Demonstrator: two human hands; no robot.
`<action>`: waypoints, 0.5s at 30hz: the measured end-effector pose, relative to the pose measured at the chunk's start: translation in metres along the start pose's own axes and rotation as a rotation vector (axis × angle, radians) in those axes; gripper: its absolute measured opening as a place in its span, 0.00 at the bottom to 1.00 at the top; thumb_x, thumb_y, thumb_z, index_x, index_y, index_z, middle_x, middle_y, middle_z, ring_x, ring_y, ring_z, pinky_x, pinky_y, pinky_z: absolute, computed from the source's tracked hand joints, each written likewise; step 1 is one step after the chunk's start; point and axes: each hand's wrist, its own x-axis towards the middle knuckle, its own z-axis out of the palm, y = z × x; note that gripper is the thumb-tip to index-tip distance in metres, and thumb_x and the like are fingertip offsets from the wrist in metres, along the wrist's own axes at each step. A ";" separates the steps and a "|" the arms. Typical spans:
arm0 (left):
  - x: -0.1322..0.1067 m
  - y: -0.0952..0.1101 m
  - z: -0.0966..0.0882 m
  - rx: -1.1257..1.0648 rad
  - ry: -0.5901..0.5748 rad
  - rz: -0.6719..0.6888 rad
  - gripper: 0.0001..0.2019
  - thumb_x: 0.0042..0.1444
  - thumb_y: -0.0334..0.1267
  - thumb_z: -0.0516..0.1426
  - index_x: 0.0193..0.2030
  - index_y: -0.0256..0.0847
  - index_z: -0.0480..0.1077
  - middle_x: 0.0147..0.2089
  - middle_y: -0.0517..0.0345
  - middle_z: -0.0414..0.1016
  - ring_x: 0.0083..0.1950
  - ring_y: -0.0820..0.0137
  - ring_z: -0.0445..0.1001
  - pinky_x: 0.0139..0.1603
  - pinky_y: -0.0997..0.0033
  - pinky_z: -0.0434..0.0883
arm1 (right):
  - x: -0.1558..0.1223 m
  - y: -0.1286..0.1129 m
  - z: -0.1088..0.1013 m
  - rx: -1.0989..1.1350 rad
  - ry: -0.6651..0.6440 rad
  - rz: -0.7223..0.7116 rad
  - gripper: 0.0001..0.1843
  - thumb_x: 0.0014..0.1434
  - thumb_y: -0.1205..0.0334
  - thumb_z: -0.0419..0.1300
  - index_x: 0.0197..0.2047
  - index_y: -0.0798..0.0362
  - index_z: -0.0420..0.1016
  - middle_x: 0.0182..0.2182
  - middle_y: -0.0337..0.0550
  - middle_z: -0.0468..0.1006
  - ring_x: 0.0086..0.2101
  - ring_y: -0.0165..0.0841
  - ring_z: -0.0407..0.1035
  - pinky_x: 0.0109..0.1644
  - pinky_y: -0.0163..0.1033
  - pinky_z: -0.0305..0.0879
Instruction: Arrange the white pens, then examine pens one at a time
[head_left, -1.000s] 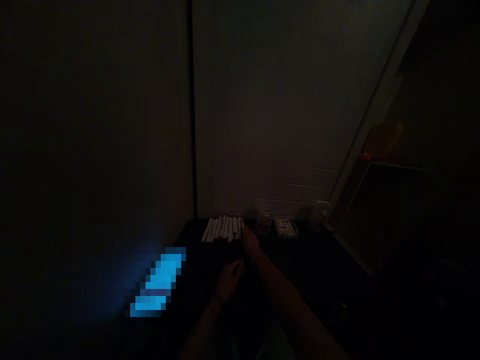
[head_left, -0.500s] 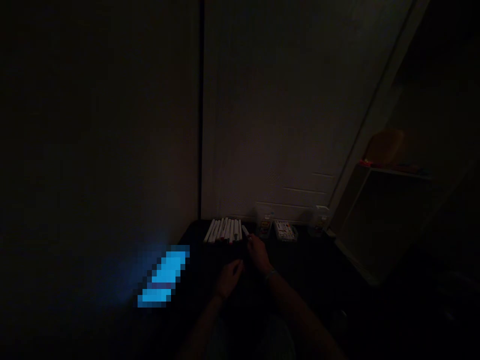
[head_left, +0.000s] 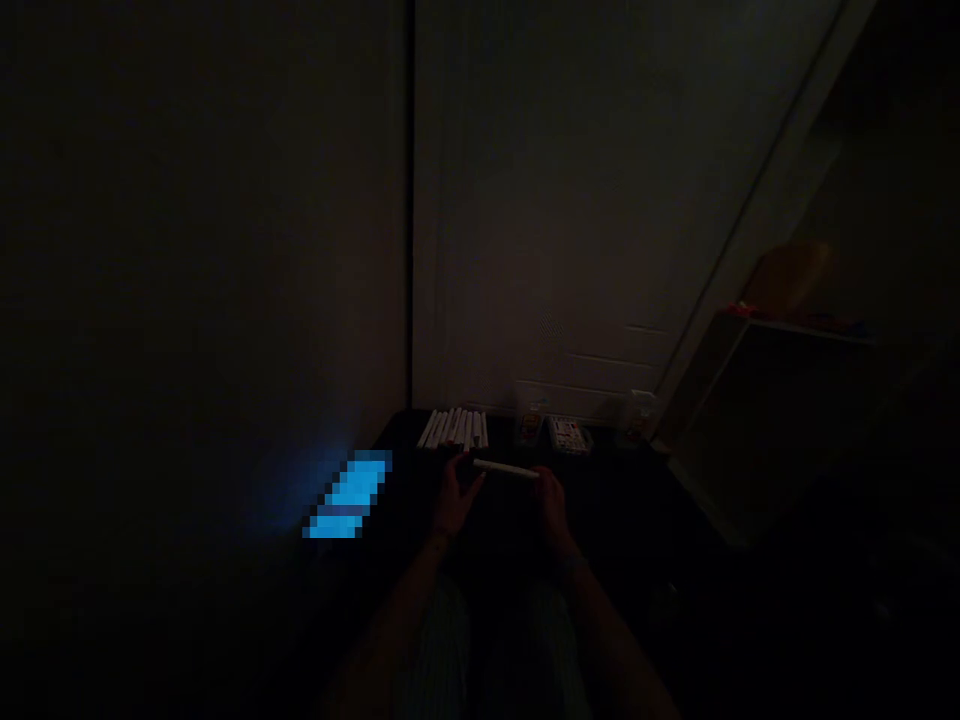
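A white marker pen [head_left: 506, 468] lies crosswise between my hands above the dark table. My right hand [head_left: 552, 502] is closed on its right end. Just off the marker's left end is my left hand [head_left: 454, 498], thumb and fingers apart in a wide curve; whether it touches the marker is hard to tell in the dim light. Beyond my left hand a row of similar white markers [head_left: 454, 430] rests side by side near the wall.
Behind the markers' right side stand a clear container [head_left: 531, 424], a flat case with a patterned label [head_left: 569, 434] and another clear container [head_left: 637, 418]. A glowing, pixelated screen [head_left: 351, 497] lies at the left. A shelf unit [head_left: 806, 333] stands at the right.
My right hand has drawn a marker back from the row and turned it crosswise. My left hand has opened and moved forward to its left end. The view has tilted slightly.
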 end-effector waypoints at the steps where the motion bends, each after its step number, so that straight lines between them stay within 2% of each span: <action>1: 0.001 -0.001 -0.001 -0.018 -0.074 0.000 0.26 0.51 0.48 0.51 0.56 0.43 0.54 0.48 0.52 0.67 0.34 0.74 0.69 0.39 0.71 0.66 | -0.001 0.001 -0.001 0.000 -0.009 0.002 0.21 0.54 0.48 0.46 0.36 0.53 0.71 0.22 0.37 0.67 0.22 0.28 0.59 0.24 0.32 0.55; 3: 0.002 -0.004 -0.003 -0.051 -0.195 0.002 0.22 0.52 0.48 0.49 0.52 0.41 0.59 0.39 0.56 0.71 0.33 0.74 0.69 0.36 0.72 0.66 | -0.004 0.003 -0.001 -0.019 -0.020 0.000 0.21 0.54 0.48 0.46 0.36 0.54 0.71 0.22 0.37 0.67 0.22 0.27 0.59 0.25 0.31 0.55; 4: 0.003 -0.005 -0.004 -0.066 -0.214 0.003 0.21 0.53 0.49 0.48 0.50 0.40 0.61 0.35 0.57 0.71 0.33 0.73 0.69 0.36 0.73 0.66 | -0.004 0.003 -0.001 -0.032 -0.025 -0.002 0.20 0.54 0.48 0.46 0.35 0.54 0.71 0.22 0.37 0.67 0.22 0.27 0.59 0.25 0.31 0.55; 8: 0.007 -0.005 -0.008 -0.107 -0.149 0.010 0.19 0.51 0.50 0.49 0.43 0.39 0.65 0.32 0.59 0.69 0.36 0.73 0.68 0.38 0.73 0.65 | -0.007 0.000 0.001 -0.054 -0.083 -0.016 0.19 0.54 0.50 0.46 0.36 0.54 0.71 0.24 0.37 0.67 0.24 0.27 0.59 0.26 0.31 0.56; 12: 0.007 -0.002 -0.012 -0.111 -0.119 -0.039 0.21 0.48 0.54 0.51 0.38 0.38 0.67 0.26 0.62 0.66 0.30 0.74 0.66 0.34 0.74 0.64 | -0.009 -0.004 0.005 -0.123 -0.074 -0.052 0.19 0.56 0.50 0.45 0.38 0.53 0.71 0.23 0.36 0.67 0.24 0.28 0.60 0.28 0.30 0.57; 15: 0.006 0.000 -0.013 -0.094 -0.104 -0.054 0.22 0.47 0.57 0.51 0.35 0.38 0.67 0.23 0.64 0.64 0.27 0.75 0.64 0.31 0.76 0.62 | -0.010 -0.003 0.007 -0.178 -0.076 -0.099 0.19 0.56 0.50 0.46 0.39 0.52 0.70 0.27 0.37 0.69 0.28 0.28 0.62 0.32 0.31 0.59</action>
